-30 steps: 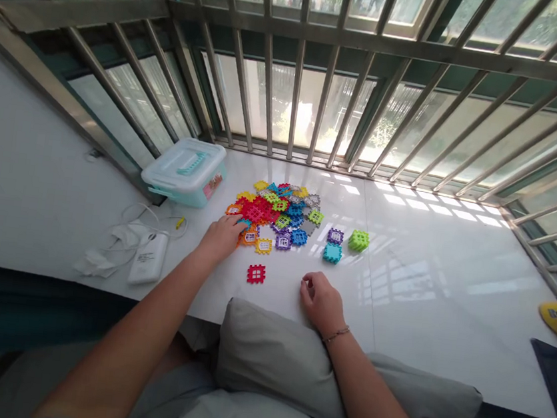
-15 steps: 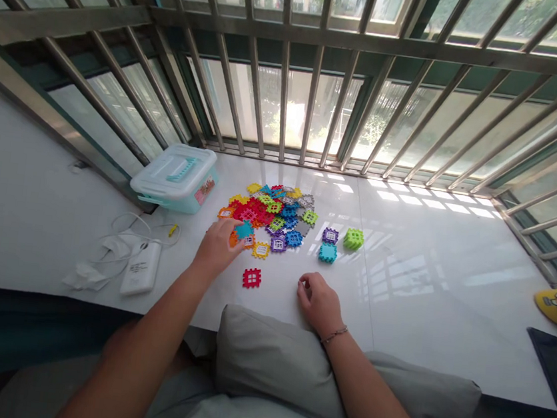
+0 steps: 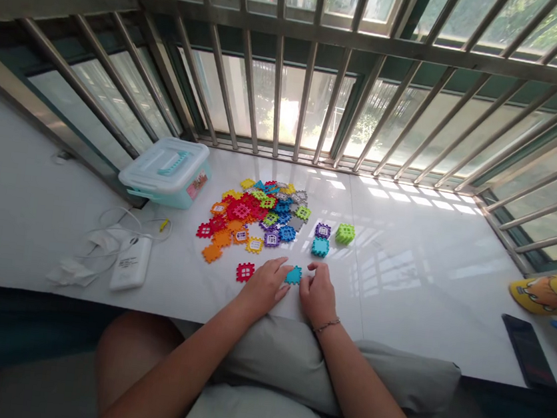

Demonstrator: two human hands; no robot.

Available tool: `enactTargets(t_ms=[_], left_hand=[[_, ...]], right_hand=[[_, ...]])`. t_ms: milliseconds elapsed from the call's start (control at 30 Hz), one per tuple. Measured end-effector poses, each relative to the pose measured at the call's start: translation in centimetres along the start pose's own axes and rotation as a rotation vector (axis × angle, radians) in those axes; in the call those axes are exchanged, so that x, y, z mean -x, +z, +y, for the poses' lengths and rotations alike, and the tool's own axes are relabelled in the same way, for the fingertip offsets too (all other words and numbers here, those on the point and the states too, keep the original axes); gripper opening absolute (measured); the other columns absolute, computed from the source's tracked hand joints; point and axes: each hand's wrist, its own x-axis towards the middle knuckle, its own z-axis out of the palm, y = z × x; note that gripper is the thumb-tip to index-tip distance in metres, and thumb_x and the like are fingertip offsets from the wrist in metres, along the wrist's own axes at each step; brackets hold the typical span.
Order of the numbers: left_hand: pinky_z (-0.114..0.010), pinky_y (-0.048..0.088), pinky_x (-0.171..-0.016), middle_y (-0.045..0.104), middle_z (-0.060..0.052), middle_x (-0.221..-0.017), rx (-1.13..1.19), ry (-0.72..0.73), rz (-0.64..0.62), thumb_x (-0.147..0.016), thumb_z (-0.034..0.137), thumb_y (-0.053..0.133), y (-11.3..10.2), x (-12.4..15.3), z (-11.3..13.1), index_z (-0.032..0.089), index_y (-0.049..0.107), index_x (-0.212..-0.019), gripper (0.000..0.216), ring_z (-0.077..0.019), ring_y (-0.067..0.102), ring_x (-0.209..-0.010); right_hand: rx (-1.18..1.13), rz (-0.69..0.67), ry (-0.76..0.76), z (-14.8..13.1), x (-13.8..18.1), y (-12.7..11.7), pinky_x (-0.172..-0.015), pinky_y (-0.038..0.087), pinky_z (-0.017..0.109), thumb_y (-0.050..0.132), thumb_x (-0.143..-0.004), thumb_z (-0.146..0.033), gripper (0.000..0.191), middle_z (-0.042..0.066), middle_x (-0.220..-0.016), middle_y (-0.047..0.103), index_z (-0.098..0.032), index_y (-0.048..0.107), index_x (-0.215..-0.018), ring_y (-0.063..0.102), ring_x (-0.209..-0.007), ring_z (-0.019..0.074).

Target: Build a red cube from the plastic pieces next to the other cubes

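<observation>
My left hand (image 3: 266, 284) is over the white ledge in front of me. Its thumb and fingers hold a flat teal interlocking tile (image 3: 294, 275) by the left edge. Close by on the right, my right hand (image 3: 318, 294) has its thumb and index finger apart, facing the tile, with nothing visible between them. A red window tile (image 3: 245, 272) lies just left of my left hand. Beyond my hands, a heap of colourful interlocking tiles (image 3: 248, 211) spreads out. Right of the heap sit a teal stack of tiles (image 3: 320, 247), a purple window tile (image 3: 323, 230) and a lime green stack (image 3: 345, 234).
At the back left is a lidded teal storage box (image 3: 165, 170). A white power bank (image 3: 131, 263) with a cable and crumpled tissue (image 3: 76, 270) lies at left. A dark phone (image 3: 530, 350) and a yellow printed object (image 3: 545, 293) are far right. Metal bars (image 3: 304, 98) line the window.
My left hand has brought the teal tile from the heap rightward and nearer to me, beside my right hand. My right hand's index finger has stretched out. The view has shifted slightly.
</observation>
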Motion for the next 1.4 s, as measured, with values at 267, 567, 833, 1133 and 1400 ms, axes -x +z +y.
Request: enactTargets(t_ms=[267,567,833,1133,1400], left_hand=[[-0.037,0.05,-0.076,0.068,-0.005,-0.085,-0.156,-0.082,0.092,-0.105,0.021,0.057,-2.7,5.7,1.7,0.024,0.063,-0.09,0.016,-0.0224,0.065,-0.083],[-0.039,0.04,-0.066,0.061,-0.002,-0.071,-0.22,-0.058,0.116,-0.104,0.022,0.057,-2.6,9.6,1.9,0.025,0.053,-0.074,0.031,-0.0205,0.059,-0.07],[-0.038,0.039,-0.065,0.06,-0.002,-0.069,-0.19,-0.078,0.158,-0.105,0.022,0.055,-1.9,7.5,0.9,0.025,0.05,-0.071,0.034,-0.0199,0.059,-0.067],[-0.038,0.037,-0.064,0.059,-0.002,-0.067,-0.166,-0.091,0.163,-0.105,0.023,0.054,-1.7,7.7,0.6,0.025,0.05,-0.07,0.036,-0.0192,0.057,-0.066],[-0.037,0.039,-0.064,0.059,-0.002,-0.067,-0.159,-0.094,0.155,-0.104,0.023,0.055,-1.8,7.4,0.6,0.025,0.051,-0.069,0.035,-0.019,0.059,-0.065]], right_hand=[[0.159,-0.111,-0.085,-0.5,1.1,0.3,-0.073,0.057,0.035,0.068,-0.098,-0.053,0.054,0.015,-0.134,0.064,-0.022,0.05,-0.139,0.072,-0.106,0.0285],[0.162,-0.089,-0.056,-0.5,1.1,0.6,-0.072,0.054,0.033,0.064,-0.098,-0.043,0.042,0.012,-0.127,0.069,-0.022,0.053,-0.133,0.073,-0.098,0.0252],[0.011,0.122,0.079,0.7,-1.8,-1.5,-0.066,0.05,0.032,0.069,-0.095,-0.051,0.048,0.002,-0.096,0.067,-0.022,0.053,-0.13,0.059,-0.062,0.016],[-0.009,0.25,0.135,3.1,-5.9,-2.3,-0.066,0.05,0.034,0.072,-0.091,-0.058,0.056,0.004,-0.107,0.07,-0.023,0.051,-0.129,0.059,-0.061,0.0159],[-0.029,0.194,0.113,3.8,-6.0,-1.9,-0.067,0.051,0.034,0.071,-0.093,-0.056,0.056,0.009,-0.131,0.069,-0.025,0.049,-0.134,0.059,-0.062,0.0132]])
